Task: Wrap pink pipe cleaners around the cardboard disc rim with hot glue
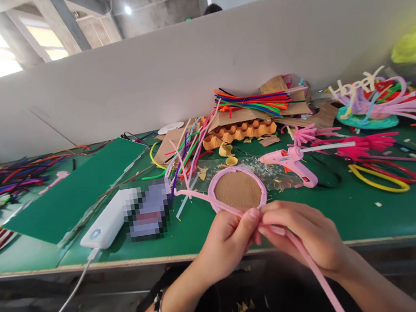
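Both hands meet at the table's front edge, just below a round cardboard disc (238, 191) with a pink fuzzy rim. My left hand (228, 239) is closed, its thumb pressing on a pink pipe cleaner (317, 270). Close against it, my right hand (308, 235) pinches the same fuzzy pink material. One length runs up left past the disc's lower left edge; another hangs down to the right, over my lap. Fingers hide where the lengths meet, so I cannot tell whether they are joined. A pink glue gun (291, 162) lies right of the disc.
A white power bank (108, 223) with a cable and a blurred phone (149, 209) lie left, beside a green board (80, 188). Behind are an egg carton (241, 132) and bundled pipe cleaners (258, 100). Pink tassels (366, 144) lie right. A pale partition (180, 76) closes the back.
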### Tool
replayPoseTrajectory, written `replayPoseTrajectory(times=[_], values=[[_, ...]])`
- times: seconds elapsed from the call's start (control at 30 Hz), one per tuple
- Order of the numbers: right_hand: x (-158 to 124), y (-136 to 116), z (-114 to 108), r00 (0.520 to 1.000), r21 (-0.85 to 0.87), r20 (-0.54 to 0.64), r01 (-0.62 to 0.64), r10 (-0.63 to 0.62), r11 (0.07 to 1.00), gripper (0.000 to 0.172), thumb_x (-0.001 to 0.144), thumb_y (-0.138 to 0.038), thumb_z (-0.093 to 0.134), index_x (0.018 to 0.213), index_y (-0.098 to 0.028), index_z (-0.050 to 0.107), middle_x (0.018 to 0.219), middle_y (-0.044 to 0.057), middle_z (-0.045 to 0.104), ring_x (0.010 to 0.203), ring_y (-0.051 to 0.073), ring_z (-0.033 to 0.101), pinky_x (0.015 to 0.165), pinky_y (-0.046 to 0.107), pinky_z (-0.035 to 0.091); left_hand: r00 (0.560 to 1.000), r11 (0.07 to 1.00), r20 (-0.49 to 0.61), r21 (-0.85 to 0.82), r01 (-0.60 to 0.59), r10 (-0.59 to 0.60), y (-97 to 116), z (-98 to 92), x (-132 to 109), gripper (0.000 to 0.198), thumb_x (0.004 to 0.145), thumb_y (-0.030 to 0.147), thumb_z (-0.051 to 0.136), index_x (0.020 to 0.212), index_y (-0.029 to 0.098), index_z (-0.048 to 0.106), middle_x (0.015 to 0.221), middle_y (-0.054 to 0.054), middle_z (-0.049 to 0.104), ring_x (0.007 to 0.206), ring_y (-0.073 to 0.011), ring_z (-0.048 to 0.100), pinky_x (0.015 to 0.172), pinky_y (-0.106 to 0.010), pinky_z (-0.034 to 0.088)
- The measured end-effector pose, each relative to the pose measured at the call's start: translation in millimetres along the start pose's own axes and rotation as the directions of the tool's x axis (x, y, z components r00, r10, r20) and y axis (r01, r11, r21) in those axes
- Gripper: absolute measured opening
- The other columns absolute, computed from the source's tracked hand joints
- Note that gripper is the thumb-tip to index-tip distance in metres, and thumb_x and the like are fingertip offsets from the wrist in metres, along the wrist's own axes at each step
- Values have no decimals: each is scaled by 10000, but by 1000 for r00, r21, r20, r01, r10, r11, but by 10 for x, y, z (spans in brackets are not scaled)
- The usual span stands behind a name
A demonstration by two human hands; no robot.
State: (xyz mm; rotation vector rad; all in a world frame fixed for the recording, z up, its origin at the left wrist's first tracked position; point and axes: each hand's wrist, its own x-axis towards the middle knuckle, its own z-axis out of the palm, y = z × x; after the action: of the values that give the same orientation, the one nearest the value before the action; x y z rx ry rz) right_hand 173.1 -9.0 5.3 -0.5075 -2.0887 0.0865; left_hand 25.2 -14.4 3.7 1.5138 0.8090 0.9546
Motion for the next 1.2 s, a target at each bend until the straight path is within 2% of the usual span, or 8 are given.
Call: replayPoseTrajectory(times=[0.4,0.53,0.6,0.7,0.8,0.93,1.03,1.2], values=[[13,33,24,998,-15,25,-59,59,998,118,845,-104,439,799,-195,500,610,-40,606,527,54,546,533,152,406,985,942,13,291,-169,172,-22,-82,-6,511,870,501,284,544,152,466,459,48,330,406,-57,293,406,-178,234],[45,12,2,951,190,135,-300,278,935,159,848,-167,429,720,-180,524,516,-56,537,445,37,472,445,140,351,948,813,35,505,-290,317,-54,-133,15,502,891,445,273,540,158,489,474,16,424,457,-83,384,471,-194,281],[37,3,21,843,376,281,-537,460,755,211,851,-259,429,666,-179,492,421,-78,435,361,34,370,364,148,280,932,731,53,605,-315,358,-59,-157,23,481,893,416,293,545,160,505,497,-3,473,498,-99,423,504,-206,292],[7,-8,104,674,648,497,-707,546,282,300,844,-404,408,628,-196,410,332,-119,287,273,28,190,296,163,155,929,714,48,625,-314,367,-45,-159,32,449,887,388,325,546,159,507,504,-6,486,507,-100,429,515,-213,293],[-6,1,173,646,739,525,-669,554,79,320,845,-432,390,623,-201,384,303,-136,235,252,24,134,292,160,139,961,865,-34,446,-230,274,-40,-117,50,467,875,426,325,523,159,475,461,21,429,436,-75,373,461,-200,281],[7,85,102,804,548,226,-571,549,611,169,803,-346,514,758,-185,490,530,-49,551,396,49,447,375,157,347,996,996,-90,87,-18,26,-78,-62,94,509,810,557,351,487,170,420,358,69,307,329,-46,251,362,-188,212],[7,162,-6,980,154,70,-193,184,969,115,791,-219,558,901,-197,532,727,-5,642,608,79,577,563,178,460,991,990,-40,-71,124,-127,-87,-53,118,524,742,619,399,466,175,404,319,83,280,292,-34,217,321,-183,166],[-9,175,-54,983,-239,93,174,-156,955,114,854,-131,438,878,-157,546,727,37,656,670,116,606,631,227,468,978,971,-8,-125,205,-208,-57,-59,116,514,717,610,434,448,173,404,302,90,266,280,-26,211,308,-176,148]])
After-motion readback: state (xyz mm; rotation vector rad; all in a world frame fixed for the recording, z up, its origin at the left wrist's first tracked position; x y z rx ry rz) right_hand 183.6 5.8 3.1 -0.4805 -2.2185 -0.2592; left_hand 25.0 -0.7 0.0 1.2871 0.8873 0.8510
